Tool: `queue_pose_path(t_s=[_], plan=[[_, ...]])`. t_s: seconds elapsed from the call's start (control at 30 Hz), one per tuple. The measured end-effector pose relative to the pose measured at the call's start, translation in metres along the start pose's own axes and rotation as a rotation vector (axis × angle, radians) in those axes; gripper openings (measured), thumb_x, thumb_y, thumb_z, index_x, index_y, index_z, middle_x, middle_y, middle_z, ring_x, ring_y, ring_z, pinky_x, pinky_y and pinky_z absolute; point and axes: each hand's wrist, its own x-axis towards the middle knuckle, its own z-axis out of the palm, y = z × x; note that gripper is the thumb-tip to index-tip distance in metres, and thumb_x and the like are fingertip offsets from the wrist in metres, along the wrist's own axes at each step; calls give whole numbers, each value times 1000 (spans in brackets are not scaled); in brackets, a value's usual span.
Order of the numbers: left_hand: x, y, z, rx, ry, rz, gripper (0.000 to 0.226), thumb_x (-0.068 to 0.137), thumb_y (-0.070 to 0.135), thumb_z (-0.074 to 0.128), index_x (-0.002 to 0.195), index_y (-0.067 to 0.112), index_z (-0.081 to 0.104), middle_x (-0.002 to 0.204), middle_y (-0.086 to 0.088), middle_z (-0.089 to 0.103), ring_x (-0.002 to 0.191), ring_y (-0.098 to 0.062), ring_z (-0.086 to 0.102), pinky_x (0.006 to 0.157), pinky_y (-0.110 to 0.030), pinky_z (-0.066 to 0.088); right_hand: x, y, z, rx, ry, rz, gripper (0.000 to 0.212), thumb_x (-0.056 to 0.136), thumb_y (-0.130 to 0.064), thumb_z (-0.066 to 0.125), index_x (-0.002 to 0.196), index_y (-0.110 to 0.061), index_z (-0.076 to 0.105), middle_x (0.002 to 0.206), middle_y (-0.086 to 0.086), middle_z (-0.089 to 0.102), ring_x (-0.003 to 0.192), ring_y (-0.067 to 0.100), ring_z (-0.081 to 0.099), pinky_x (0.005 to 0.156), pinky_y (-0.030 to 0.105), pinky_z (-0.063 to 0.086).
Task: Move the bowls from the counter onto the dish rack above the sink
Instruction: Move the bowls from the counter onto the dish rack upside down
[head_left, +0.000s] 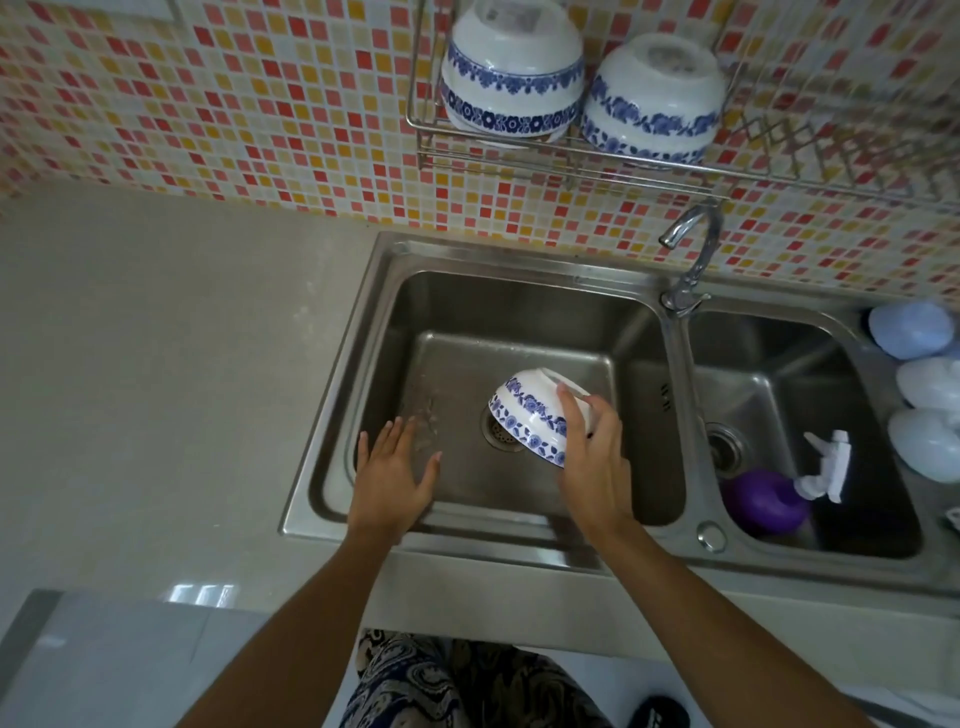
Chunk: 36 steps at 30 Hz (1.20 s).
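While the right hand (592, 467) grips a tipped blue-and-white bowl (535, 415) over the sink (519, 260) drain, its fingers clamped on the far side, the dish rack (571, 150) sits straight up and away, already holding upturned bowl stacks. Left hand (395, 478) hovers empty, fingers spread. Bowl's inside faces down, so can't see it; the worktop (156, 338) looks bare.

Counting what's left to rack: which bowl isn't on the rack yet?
The bowl in the right hand over the sink; the others sit upturned on the rack.
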Motion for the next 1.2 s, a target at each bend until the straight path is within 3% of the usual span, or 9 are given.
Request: queue_pose_path(t_s=[0.07, 0.17, 0.27, 0.4, 0.5, 0.67, 0.8, 0.93, 1.2], plan=[[0, -1, 1, 15, -6, 3, 74, 87, 60, 22, 144, 14, 31, 151, -7, 36, 143, -18, 23, 120, -39, 3, -1, -1, 0, -3, -18, 27, 93, 72, 1, 74, 148, -26, 26, 134, 19, 37, 110, 32, 53, 69, 45, 58], [0, -2, -1, 39, -26, 13, 76, 86, 61, 18, 147, 15, 24, 154, -5, 30, 145, -17, 18, 120, -40, 3, 3, -8, -3, 171, -17, 260, 91, 77, 1, 71, 148, -29, 23, 133, 13, 35, 105, 26, 54, 77, 42, 57], [-2, -1, -6, 95, -81, 36, 83, 84, 68, 7, 149, 18, 14, 158, -5, 17, 147, -19, 5, 120, -42, 0, 21, -7, -21, 649, 14, 660, 81, 81, 10, 60, 146, -23, 26, 135, 13, 37, 112, 31, 53, 83, 37, 54], [26, 23, -39, 174, 65, 93, 70, 92, 58, 10, 148, 16, 15, 157, -12, 10, 146, -29, -1, 118, -50, 7, 36, 10, -66, 1472, -95, 988, 70, 78, 12, 42, 137, -25, 40, 137, 8, 42, 116, 42, 48, 67, 56, 58], [73, 72, -91, 144, 226, 230, 61, 97, 48, 19, 149, 16, 10, 157, -13, -1, 146, -30, -7, 117, -48, 1, 41, 11, -107, 1764, -122, 882, 64, 72, 8, 40, 127, -23, 51, 136, 15, 45, 116, 50, 49, 76, 58, 56], [136, 151, -168, 139, 403, 471, 60, 100, 38, 30, 150, 18, 4, 158, -7, -8, 145, -22, -15, 116, -38, -12, 62, 2, -182, 1913, -92, 681, 48, 81, 6, 36, 113, -23, 56, 125, 13, 52, 113, 41, 54, 69, 51, 60], [174, 184, -194, 252, 372, 510, 63, 99, 46, 22, 150, 18, -4, 157, -6, -16, 144, -23, -19, 117, -40, -11, 95, 5, -224, 1918, -45, 586, 37, 82, 0, 45, 116, -11, 56, 133, 18, 50, 114, 42, 55, 71, 58, 58], [199, 202, -203, 322, 311, 498, 66, 98, 52, 12, 149, 16, -10, 152, -4, -25, 138, -21, -28, 115, -39, -14, 128, 8, -250, 1852, 43, 517, 48, 77, -8, 65, 123, -15, 55, 134, 16, 49, 117, 40, 55, 75, 57, 57], [220, 198, -196, 343, 262, 458, 80, 83, 61, -16, 146, 12, -16, 154, -7, -24, 141, -20, -24, 117, -40, -10, 184, 19, -264, 1595, 282, 442, 76, 78, -6, 74, 143, -26, 41, 139, 0, 48, 120, 35, 54, 75, 56, 58]])
